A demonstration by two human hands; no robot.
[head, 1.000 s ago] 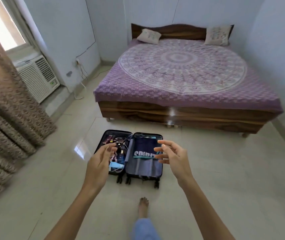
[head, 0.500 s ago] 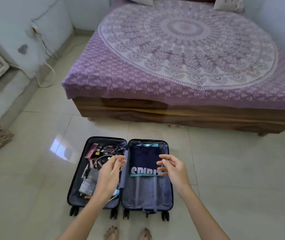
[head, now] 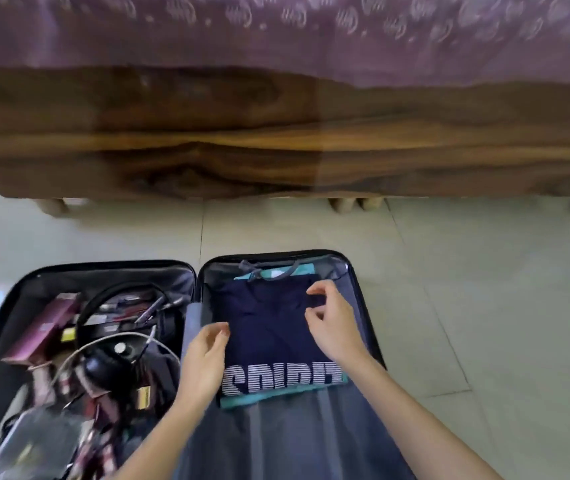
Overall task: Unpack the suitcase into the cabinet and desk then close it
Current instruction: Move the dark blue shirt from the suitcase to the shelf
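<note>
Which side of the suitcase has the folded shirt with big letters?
The right half: the navy shirt lies folded there. The left half holds headphones and boxes instead.

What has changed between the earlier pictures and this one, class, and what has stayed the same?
Both hands have come down from the air to the folded navy shirt: the left hand at its left edge, the right hand at its upper right. Whether they grip it is unclear. Unchanged: the suitcase lies open, shirt in its right half, headphones in the left.

Open suitcase (head: pixel 294 441) and bed (head: pixel 276 140) on tiled floor (head: pixel 484 306)
</note>
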